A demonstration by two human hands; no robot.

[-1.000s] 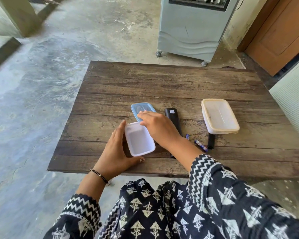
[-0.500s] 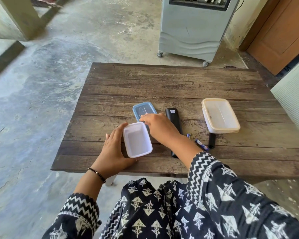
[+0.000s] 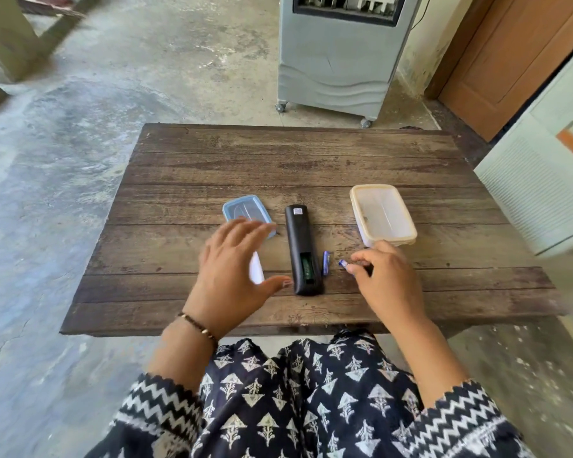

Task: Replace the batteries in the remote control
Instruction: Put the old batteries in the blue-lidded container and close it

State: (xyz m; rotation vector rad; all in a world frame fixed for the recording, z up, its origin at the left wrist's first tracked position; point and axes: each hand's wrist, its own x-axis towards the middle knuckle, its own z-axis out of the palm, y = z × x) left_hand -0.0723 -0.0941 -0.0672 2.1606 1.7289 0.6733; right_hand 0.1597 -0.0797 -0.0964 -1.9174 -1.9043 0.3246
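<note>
1. Head view looks down on a dark wooden table [image 3: 311, 166] with the remote control [image 3: 302, 249] lying face down at its middle, long axis running away from the person.
2. Its battery compartment is open at the near end, showing a greenish cavity; I cannot tell whether a cell sits inside.
3. A small white sticker with a square code sits on the far end of the remote control; the print is too small to read.
4. Just right of the remote control, beside the open compartment, a blue battery [image 3: 326, 262] lies on the boards; its label cannot be read.
5. Further right of the remote control, the right hand [image 3: 387, 279] pinches a second blue battery [image 3: 343, 264] between thumb and fingertips, only the tip showing.
6. Left of the remote control, the left hand [image 3: 232, 276] hovers with fingers spread and relaxed, grasping nothing; it is motion-blurred.
7. A white container [image 3: 256, 269] shows partly under that hand, left of the remote control.
8. A blue lid [image 3: 242, 209] lies flat to the far left of the remote control, its near edge hidden by the fingers.
9. Right of the remote control and further back stands a cream lidded box [image 3: 382, 214], closed.
10. Beyond the remote control, off the table, stands a grey air cooler [image 3: 338, 57] on castors.
</note>
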